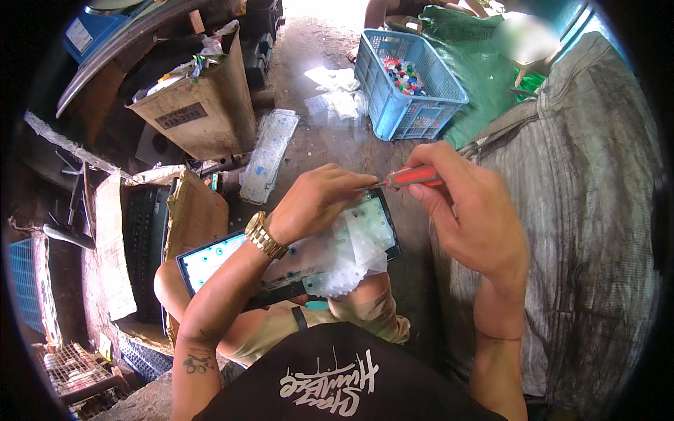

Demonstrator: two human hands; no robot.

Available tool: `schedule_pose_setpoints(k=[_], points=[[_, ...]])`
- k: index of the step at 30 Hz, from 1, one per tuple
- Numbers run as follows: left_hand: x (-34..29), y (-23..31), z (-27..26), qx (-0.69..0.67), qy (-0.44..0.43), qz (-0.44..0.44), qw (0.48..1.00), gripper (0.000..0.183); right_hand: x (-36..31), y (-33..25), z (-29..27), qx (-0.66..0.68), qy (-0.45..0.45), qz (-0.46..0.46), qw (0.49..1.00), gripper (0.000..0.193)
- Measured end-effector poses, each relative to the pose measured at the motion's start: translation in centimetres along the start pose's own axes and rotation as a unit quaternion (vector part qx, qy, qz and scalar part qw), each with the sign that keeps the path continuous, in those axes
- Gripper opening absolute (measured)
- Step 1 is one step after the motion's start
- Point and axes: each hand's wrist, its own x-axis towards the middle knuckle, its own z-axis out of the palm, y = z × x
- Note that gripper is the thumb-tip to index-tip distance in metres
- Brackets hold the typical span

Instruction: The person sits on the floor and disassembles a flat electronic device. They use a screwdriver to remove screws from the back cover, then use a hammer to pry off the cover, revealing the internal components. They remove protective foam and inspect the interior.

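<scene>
An opened keyboard lies slantwise across my lap, a dark frame around a pale sheet with blue-ringed dots. Crumpled translucent plastic sheeting hangs over its right part and near edge. My left hand, with a gold watch on its wrist, is closed at the keyboard's far right edge, fingers pressed together. In my right hand is a screwdriver with a red and grey handle. Its shaft points left to the keyboard's far right corner, close to my left fingertips. The very tip is hard to make out.
A blue crate of colourful bottle caps stands ahead, beside a green sack. A large grey woven sack fills the right. At left are a cardboard box of dark keyboards and a tan bin. A dotted plastic sheet lies ahead.
</scene>
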Motion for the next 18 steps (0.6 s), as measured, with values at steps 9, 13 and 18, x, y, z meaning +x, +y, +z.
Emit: schedule_pose_setpoints(k=[9, 13, 18], points=[[1.5, 0.0, 1.7, -0.082, -0.078, -0.075, 0.991, 0.02, 0.2, 0.1, 0.2, -0.059, -0.043, 0.011, 0.997, 0.023], [1.4, -0.2, 1.9, -0.085, -0.072, -0.072, 0.991, 0.02, 0.3, 0.1, 0.5, -0.083, -0.059, 0.022, 0.995, 0.023], [1.2, -0.5, 2.2, -0.095, -0.081, -0.093, 0.988, 0.019, 0.5, 0.5, 0.7, -0.092, -0.073, 0.022, 0.993, 0.024]])
